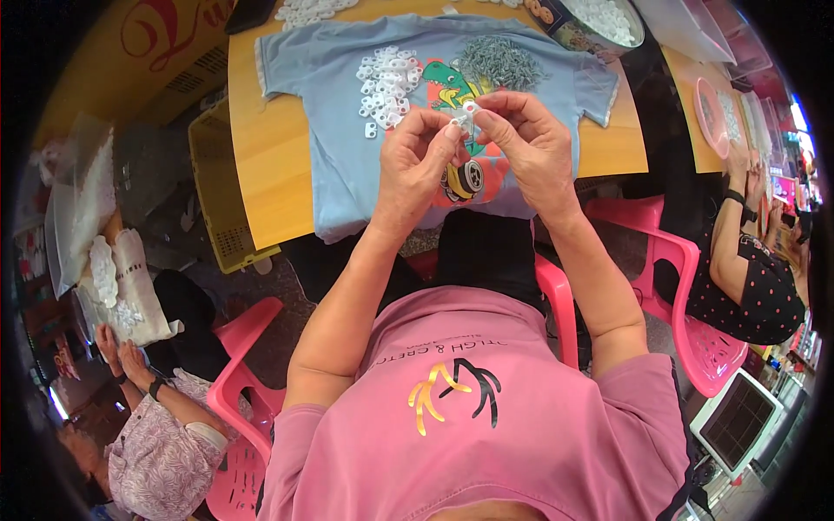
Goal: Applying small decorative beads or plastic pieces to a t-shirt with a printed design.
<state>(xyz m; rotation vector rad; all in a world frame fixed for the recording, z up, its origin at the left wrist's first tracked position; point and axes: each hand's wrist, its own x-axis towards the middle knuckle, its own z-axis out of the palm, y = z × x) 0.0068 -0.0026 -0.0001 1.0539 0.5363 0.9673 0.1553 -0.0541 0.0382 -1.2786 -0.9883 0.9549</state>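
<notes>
My left hand and my right hand meet over a light blue T-shirt spread on the table. Thumb and forefinger of each are pinched. A small white plastic piece shows at the right fingertips; what the left fingertips pinch is small and pale, partly hidden by the thumb. Beyond my left hand lies a pile of white plastic pieces with holes, and one loose piece sits apart from it. Past my right hand is a heap of small grey metal parts.
The yellow wooden table extends past the shirt. A round tin of white pieces stands far right, with more white pieces far left. A yellow crate is at left. Other people sit on pink chairs both sides.
</notes>
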